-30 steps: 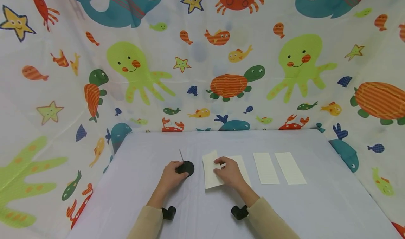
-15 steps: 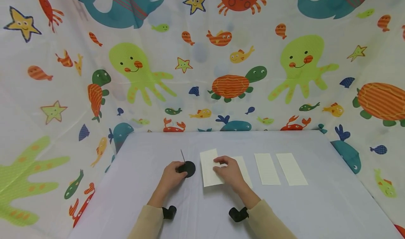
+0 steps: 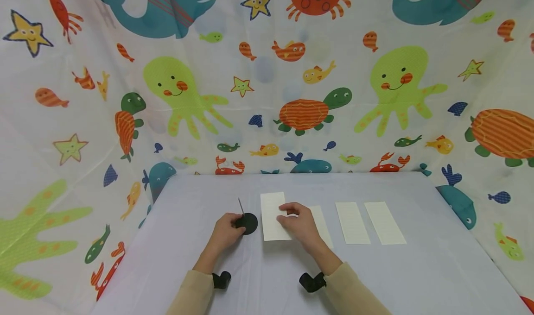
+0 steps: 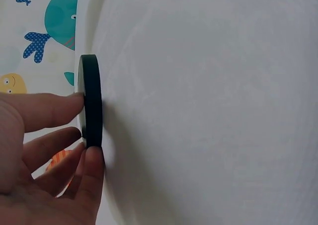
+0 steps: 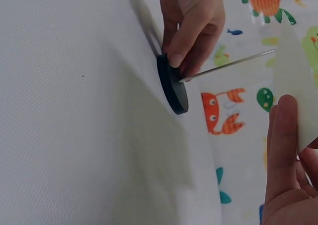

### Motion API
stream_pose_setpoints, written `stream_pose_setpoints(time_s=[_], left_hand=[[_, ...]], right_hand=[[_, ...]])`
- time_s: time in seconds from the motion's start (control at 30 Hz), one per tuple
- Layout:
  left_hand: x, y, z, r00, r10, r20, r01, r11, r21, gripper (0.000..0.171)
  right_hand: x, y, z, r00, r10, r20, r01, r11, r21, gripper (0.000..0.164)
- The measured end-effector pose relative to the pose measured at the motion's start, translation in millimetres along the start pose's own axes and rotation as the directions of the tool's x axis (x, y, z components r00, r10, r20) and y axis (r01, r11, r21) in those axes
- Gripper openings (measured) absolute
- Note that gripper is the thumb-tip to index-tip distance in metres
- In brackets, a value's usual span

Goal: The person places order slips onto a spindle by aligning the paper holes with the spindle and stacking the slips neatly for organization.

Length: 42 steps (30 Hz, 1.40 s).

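A bill spike with a round black base [image 3: 249,224] and a thin metal spike [image 5: 233,65] stands left of centre on the table. My left hand [image 3: 225,232] grips the base by its left edge, thumb on one side and fingers on the other, also seen in the left wrist view. My right hand [image 3: 301,224] pinches a cream paper slip [image 3: 272,217] by its right edge. The slip is raised above the table, just right of the spike, and its lower right part is hidden behind the hand. In the right wrist view the spike's tip overlaps the slip [image 5: 298,71].
Three more cream slips lie flat to the right: one slip [image 3: 321,224] partly behind my right hand, a middle slip [image 3: 352,223] and a far right slip [image 3: 384,223]. A white cloth covers the table [image 3: 434,268]. A curtain with sea animals [image 3: 267,83] hangs behind it.
My right hand has lifted the slip and shifted it a little left and away from me, so it faces me more squarely. The left hand keeps its grip on the base.
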State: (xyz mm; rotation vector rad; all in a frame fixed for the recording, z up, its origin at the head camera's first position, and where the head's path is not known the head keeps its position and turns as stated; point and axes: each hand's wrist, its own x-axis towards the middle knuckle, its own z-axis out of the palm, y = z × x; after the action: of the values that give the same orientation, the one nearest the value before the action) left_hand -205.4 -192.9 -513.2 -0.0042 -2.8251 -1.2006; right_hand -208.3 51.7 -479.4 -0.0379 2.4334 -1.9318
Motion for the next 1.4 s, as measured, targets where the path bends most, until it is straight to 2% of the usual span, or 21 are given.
stream_pose_setpoints(time_s=[0.33,0.5,0.63,0.9,1.07,1.17,1.4], left_hand=[[-4.0,2.0,-2.7,1.000,0.009,-0.029,-0.008,0.999,0.041,0.034],[-6.0,4.4,-8.0,0.996,-0.024,-0.083,0.024,1.000,-0.006,0.024],[-6.4,7.9,-12.8,0.991,-0.028,-0.131,0.024,0.999,-0.033,0.020],[-3.2,18.8,-23.0,0.983,-0.010,-0.181,-0.005,0.996,-0.084,0.020],[2.6,30.2,-33.3,0.973,0.013,-0.232,-0.045,0.990,-0.133,0.021],[3.4,35.9,-38.8,0.970,0.006,-0.242,-0.043,0.988,-0.149,0.022],[7.7,44.8,-47.0,0.970,-0.058,-0.234,0.013,0.982,-0.189,0.030]], right_hand=[[0,-10,4,1.000,-0.008,-0.011,0.008,0.999,0.036,0.024],[-1,-14,8,1.000,-0.014,-0.012,0.014,0.999,0.033,0.023],[0,-17,13,1.000,-0.012,-0.012,0.013,0.999,0.031,0.023],[0,-25,19,1.000,-0.003,-0.010,0.003,1.000,0.017,0.023],[2,-33,22,1.000,-0.013,-0.008,0.013,1.000,0.028,0.023],[2,-34,25,1.000,-0.014,0.001,0.014,0.999,0.033,0.022],[1,-34,33,0.999,-0.052,0.015,0.052,0.998,0.037,0.023]])
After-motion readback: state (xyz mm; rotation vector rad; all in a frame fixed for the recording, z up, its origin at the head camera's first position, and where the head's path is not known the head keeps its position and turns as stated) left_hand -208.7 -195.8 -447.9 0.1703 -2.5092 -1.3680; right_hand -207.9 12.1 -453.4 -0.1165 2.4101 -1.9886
